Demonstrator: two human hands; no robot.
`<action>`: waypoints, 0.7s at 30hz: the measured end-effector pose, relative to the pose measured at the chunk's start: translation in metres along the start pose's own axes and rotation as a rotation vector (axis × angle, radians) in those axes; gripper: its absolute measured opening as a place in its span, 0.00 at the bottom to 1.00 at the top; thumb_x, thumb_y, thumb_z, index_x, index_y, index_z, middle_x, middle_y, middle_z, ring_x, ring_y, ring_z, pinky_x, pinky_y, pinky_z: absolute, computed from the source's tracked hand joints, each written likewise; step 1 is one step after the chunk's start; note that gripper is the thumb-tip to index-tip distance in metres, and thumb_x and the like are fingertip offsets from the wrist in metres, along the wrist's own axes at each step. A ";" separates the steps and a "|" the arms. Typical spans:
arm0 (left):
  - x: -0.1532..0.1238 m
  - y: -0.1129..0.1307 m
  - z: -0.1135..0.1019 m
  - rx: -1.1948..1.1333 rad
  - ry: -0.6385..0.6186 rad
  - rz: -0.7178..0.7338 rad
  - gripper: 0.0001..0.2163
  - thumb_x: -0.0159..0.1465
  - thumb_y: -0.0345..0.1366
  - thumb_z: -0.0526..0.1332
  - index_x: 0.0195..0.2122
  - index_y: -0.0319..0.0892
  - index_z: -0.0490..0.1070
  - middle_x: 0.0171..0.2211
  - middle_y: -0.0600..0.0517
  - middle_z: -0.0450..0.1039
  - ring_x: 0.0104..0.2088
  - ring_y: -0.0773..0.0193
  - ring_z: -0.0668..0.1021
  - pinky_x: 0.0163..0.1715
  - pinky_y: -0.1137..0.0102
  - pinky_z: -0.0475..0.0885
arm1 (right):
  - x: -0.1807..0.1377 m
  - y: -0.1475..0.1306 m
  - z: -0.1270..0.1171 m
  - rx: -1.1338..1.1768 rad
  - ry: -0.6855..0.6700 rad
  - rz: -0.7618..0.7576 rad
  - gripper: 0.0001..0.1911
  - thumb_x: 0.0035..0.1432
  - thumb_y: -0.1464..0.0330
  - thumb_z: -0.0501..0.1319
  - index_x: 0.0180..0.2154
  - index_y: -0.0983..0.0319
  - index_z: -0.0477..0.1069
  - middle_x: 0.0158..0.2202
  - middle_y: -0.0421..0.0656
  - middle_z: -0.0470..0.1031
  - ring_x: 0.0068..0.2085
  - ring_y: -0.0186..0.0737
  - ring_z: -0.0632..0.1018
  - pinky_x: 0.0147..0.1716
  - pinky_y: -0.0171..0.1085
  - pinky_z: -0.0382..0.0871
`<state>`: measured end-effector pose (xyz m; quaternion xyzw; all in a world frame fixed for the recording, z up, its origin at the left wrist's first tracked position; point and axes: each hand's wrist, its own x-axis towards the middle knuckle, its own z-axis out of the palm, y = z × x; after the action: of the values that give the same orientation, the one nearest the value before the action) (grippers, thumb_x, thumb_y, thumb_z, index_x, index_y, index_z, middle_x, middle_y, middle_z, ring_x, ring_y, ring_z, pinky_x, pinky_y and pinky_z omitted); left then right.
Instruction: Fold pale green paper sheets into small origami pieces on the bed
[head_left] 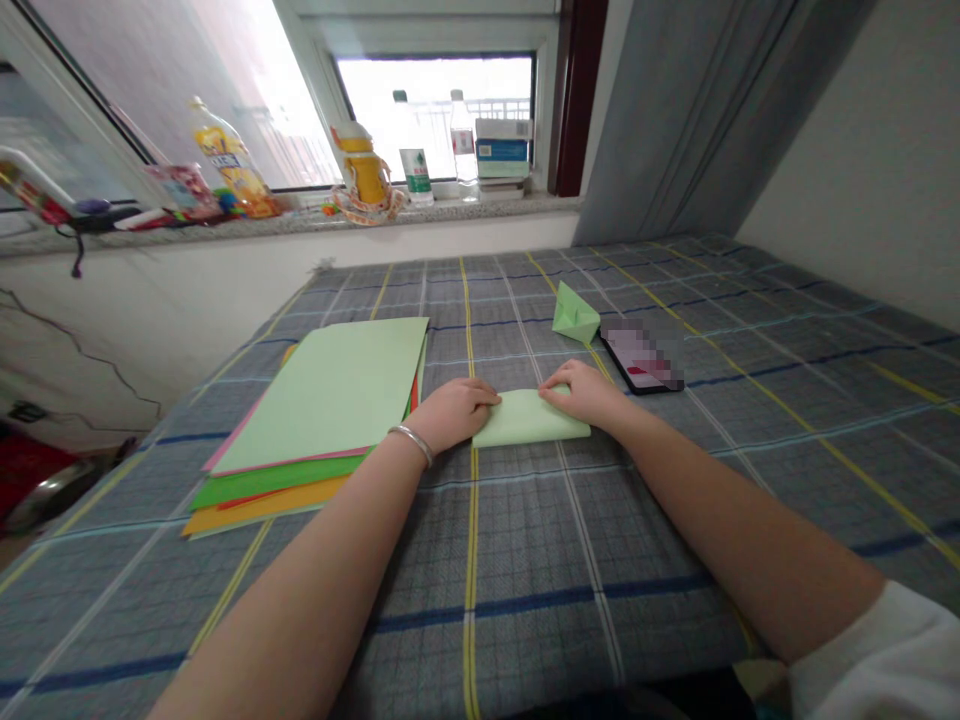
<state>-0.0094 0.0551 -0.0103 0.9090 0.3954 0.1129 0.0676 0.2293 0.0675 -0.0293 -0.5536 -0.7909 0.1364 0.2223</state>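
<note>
A light green sheet of paper (pixel 531 420), folded over into a flat strip, lies on the plaid cloth in front of me. My left hand (pixel 459 408) pinches its left end, thumb and fingers together at the upper corner. At the opposite end, my right hand (pixel 577 392) grips the upper right corner the same way. Parts of both top corners are hidden under the fingers. Just beyond my right hand stands a small folded green paper shape (pixel 575 314) with pointed corners. A phone (pixel 643 358) with a lit screen lies to the right of it.
Left of my hands lies a stack of coloured paper (pixel 330 390), light green on top. The plaid cloth (pixel 525 540) spreads across the whole surface. On the windowsill stand a yellow cup (pixel 365 175), a juice bottle (pixel 234 165), clear bottles and small boxes (pixel 501 150).
</note>
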 end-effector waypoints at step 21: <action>-0.007 0.056 0.019 0.337 0.018 -0.158 0.19 0.68 0.40 0.48 0.55 0.35 0.63 0.49 0.40 0.70 0.47 0.53 0.72 0.47 0.60 0.65 | -0.032 -0.047 -0.016 -0.447 -0.131 -0.055 0.40 0.44 0.38 0.56 0.49 0.61 0.71 0.49 0.54 0.69 0.48 0.55 0.70 0.47 0.47 0.62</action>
<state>0.0305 0.0110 -0.0178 0.8726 0.4794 0.0476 -0.0808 0.2085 0.0209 -0.0004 -0.5570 -0.8291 -0.0124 0.0461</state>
